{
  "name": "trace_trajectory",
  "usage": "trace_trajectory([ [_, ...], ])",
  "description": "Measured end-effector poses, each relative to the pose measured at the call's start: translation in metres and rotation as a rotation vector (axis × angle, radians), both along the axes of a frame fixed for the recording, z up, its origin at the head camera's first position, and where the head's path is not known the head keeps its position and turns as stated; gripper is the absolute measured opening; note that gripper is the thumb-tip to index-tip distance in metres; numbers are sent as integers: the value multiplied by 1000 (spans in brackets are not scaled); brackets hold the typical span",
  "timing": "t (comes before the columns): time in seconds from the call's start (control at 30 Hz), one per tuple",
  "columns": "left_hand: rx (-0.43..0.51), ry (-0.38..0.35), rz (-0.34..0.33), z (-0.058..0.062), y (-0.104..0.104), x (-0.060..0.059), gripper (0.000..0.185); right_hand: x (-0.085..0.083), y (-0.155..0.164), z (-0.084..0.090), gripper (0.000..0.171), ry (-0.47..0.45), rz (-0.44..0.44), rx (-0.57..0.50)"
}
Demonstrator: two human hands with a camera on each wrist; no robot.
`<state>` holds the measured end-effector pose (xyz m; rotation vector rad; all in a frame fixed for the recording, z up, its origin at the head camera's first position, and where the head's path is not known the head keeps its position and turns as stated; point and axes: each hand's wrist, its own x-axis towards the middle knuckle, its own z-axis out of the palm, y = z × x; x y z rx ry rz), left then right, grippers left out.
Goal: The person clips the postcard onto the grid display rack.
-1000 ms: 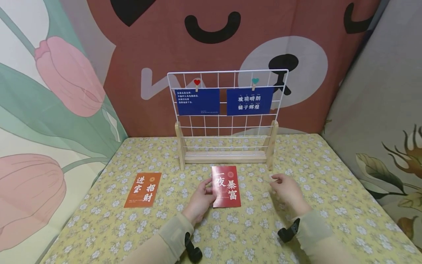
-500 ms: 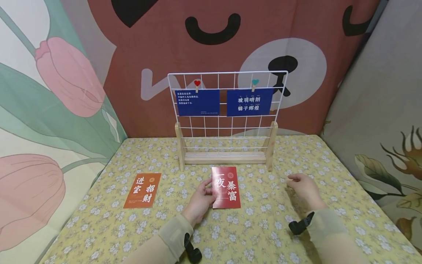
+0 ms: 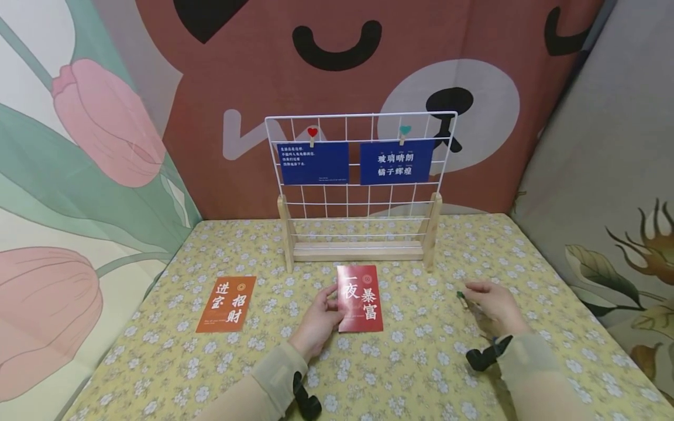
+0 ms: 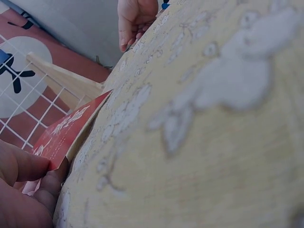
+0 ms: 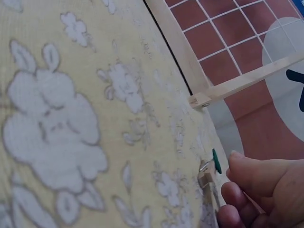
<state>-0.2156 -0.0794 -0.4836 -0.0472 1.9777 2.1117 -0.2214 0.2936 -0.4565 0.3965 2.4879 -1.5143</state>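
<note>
Two blue cards [image 3: 313,163] hung on the wire rack [image 3: 360,193]. The left hand [image 3: 317,320] pinched one red card's [image 3: 360,297] edge on the surface; the right hand [image 3: 494,305] pinched one green-topped clip [image 3: 460,296].

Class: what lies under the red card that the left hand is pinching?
The red card lies on the floral tablecloth; the left hand lifts its left edge slightly. What the card covers cannot be seen.
</note>
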Motion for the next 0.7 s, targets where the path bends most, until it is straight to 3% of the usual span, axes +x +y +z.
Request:
trace_trajectory([
  [0.33, -7, -3, 0, -1, -1, -1, 69, -8, -4, -12, 53, 18, -73, 44],
  [0.7, 4, 0, -2, 0, -1, 1, 69, -4, -7, -8, 41, 30, -73, 65],
])
